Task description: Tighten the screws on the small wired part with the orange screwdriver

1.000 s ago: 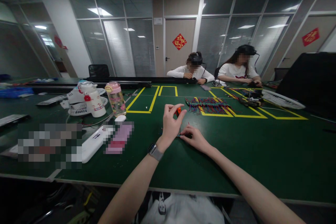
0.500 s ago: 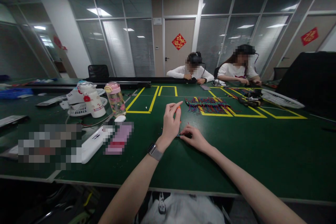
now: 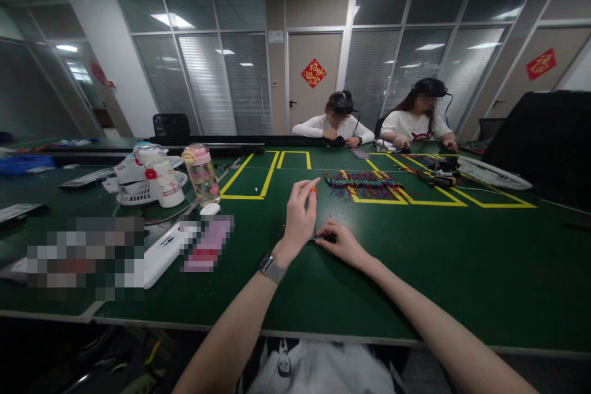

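My left hand (image 3: 301,212) is closed around the orange handle of a small screwdriver (image 3: 314,189), its thin shaft pointing down at the table. Under it lies a small greenish piece with wires (image 3: 313,238), like a terminal block, mostly covered by my fingers. Low on the tabletop, my right hand (image 3: 340,242) pinches that piece from the right side. A short reddish wire end sticks up by its fingers. Farther off lies a long row of green connectors with red and blue wires (image 3: 364,183).
Yellow tape outlines (image 3: 242,197) mark the green table (image 3: 415,271). On the left stand a pink-lidded bottle (image 3: 202,172), a white kettle-like jug (image 3: 164,181) and a white power-bank-like case (image 3: 166,255). Two people (image 3: 339,123) sit across; a white basket (image 3: 494,173) lies right.
Both my hands keep almost the same pose, and the screwdriver handle has turned or tilted slightly. Across the table, the person at right has shifted a hand. The view has moved a little.
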A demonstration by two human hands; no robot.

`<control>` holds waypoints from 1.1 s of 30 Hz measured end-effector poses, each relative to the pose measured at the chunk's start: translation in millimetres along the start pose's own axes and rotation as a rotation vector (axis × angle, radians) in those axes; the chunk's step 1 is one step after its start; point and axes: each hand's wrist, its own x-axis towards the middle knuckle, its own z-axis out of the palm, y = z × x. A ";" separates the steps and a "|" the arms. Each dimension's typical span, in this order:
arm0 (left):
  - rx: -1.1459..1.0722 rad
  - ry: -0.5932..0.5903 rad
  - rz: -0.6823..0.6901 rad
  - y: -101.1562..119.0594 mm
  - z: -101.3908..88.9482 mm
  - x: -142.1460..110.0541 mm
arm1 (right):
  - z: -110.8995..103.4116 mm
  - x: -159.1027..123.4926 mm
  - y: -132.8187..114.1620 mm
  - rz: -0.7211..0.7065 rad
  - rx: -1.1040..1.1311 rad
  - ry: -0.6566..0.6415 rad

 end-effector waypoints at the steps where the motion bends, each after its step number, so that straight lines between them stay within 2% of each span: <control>1: -0.025 -0.013 -0.001 -1.3 0.4 0.4 | -0.1 -0.1 -0.1 -0.001 0.002 -0.001; 4: -0.051 -0.016 -0.011 -2.7 1.0 0.7 | -0.5 -0.4 -0.3 -0.001 0.003 -0.004; 9: 0.080 0.019 0.026 1.8 -1.8 0.0 | -0.7 -0.8 -0.3 -0.002 -0.003 -0.009; 19: 0.106 -0.032 0.097 0.6 -1.2 -0.2 | -1.1 -0.8 -1.5 -0.034 -0.042 -0.021; 23: 0.295 -0.009 0.139 0.8 -4.5 -0.8 | -0.9 -1.1 -1.3 -0.030 -0.037 -0.014; 27: 0.507 -0.036 0.232 -0.4 -6.7 -0.9 | -0.9 -1.0 -1.1 -0.033 -0.030 -0.021; 33: 0.520 -0.056 0.277 -3.9 -4.5 -1.1 | -1.4 -0.9 -1.7 -0.038 -0.041 -0.020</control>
